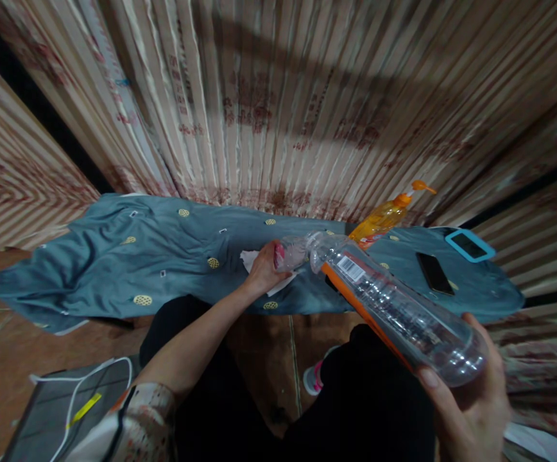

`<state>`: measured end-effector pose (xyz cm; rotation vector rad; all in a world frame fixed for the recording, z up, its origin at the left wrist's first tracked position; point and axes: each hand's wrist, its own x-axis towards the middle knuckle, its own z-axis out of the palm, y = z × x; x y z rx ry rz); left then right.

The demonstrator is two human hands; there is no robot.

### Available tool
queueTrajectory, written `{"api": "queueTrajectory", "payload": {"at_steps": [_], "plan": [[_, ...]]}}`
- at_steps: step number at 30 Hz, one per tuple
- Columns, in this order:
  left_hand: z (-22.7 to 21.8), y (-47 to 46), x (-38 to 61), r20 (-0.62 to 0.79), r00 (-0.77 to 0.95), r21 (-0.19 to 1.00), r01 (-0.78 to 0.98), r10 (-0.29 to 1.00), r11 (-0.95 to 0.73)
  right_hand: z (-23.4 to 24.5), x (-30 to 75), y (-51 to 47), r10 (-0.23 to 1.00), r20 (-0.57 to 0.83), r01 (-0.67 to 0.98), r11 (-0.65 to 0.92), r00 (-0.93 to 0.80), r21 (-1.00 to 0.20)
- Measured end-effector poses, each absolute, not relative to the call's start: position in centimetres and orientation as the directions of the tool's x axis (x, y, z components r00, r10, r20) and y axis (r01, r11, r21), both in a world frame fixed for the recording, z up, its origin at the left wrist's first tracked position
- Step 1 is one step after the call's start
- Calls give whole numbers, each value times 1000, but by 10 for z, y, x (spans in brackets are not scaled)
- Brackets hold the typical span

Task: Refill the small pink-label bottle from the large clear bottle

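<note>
My right hand is wrapped round the base of a large clear plastic bottle with an orange label and a barcode. The bottle lies tilted, its neck pointing left and down. My left hand is closed round a small clear plastic bottle with a pink part near my fingers. The two bottles meet or overlap at their necks; whether they touch I cannot tell. A white tissue lies beneath my left hand. Behind the large bottle is an orange pump bottle, its lower part hidden.
A blue-green cloth with pineapple prints covers the narrow table. At its right end lie a black phone and a light-blue framed device. A pleated curtain hangs behind. A white cable rests on a grey surface at lower left.
</note>
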<state>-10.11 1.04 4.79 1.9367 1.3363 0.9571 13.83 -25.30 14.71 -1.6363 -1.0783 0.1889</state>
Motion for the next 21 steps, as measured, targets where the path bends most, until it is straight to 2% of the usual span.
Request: {"api": "queueTrajectory", "payload": {"at_steps": [8,21], "plan": [[51,9,-101,202,235,797,525,951,-300,153,130,-254,733,396,571,14,553,-821],[41,13,-102,249,243,799,495,937,-341,142,144,-254,714,428,584,34,554,-811]]}}
